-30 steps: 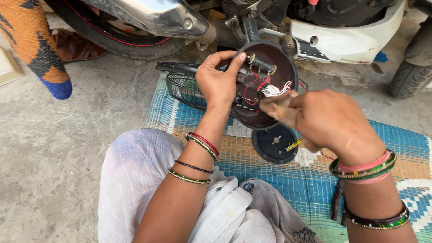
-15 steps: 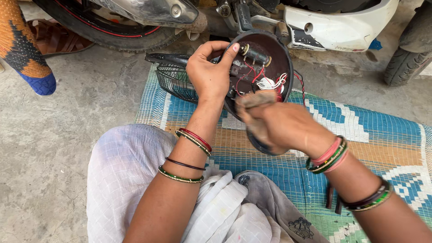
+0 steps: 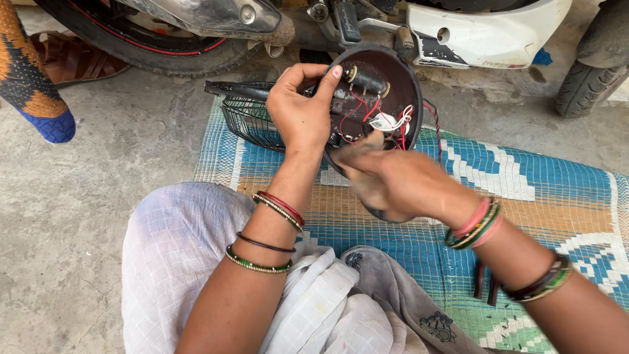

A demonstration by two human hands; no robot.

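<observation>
A two-wheeler [image 3: 458,26] stands along the far edge of the concrete floor, and a blue woven mat [image 3: 524,190] lies before it, carrying a black wire fan guard [image 3: 246,118] at its far left corner. Above the mat, the left hand [image 3: 301,111] grips the rim of a round dark housing [image 3: 383,98], tilting its open side toward the person so the red and white wires inside show. The right hand [image 3: 386,183], blurred, reaches its fingertips to the lower rim; whether it pinches anything I cannot tell.

Wire basket [image 3: 246,118] behind woven mat [image 3: 524,196]
</observation>
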